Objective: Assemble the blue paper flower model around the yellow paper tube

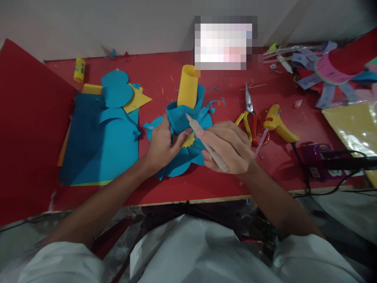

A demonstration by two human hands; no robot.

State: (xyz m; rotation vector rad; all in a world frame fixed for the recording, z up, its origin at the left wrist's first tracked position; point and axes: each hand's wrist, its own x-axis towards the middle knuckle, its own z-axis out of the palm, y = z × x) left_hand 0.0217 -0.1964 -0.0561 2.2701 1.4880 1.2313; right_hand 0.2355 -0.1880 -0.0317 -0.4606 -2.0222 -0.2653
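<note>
My left hand (165,139) pinches a curved blue paper piece (179,118), thumb toward the front and fingers behind. In my right hand (228,147) is a pale, slim marker (210,147), its tip touching or almost touching the blue paper. A yellow paper tube (187,86) stands upright just behind that piece. Below and around my hands spread more blue paper petals (176,167). A yellow paper round (188,140) with dark marks along its edge shows partly between my hands.
Blue sheets (100,153) and cut blue shapes (118,90) lie left, near a glue stick (79,70). To the right are scissors (249,114), a yellow glue gun (278,124) with its cord, a purple box (319,161) and a paper craft (332,70). A red panel (29,137) rises at left.
</note>
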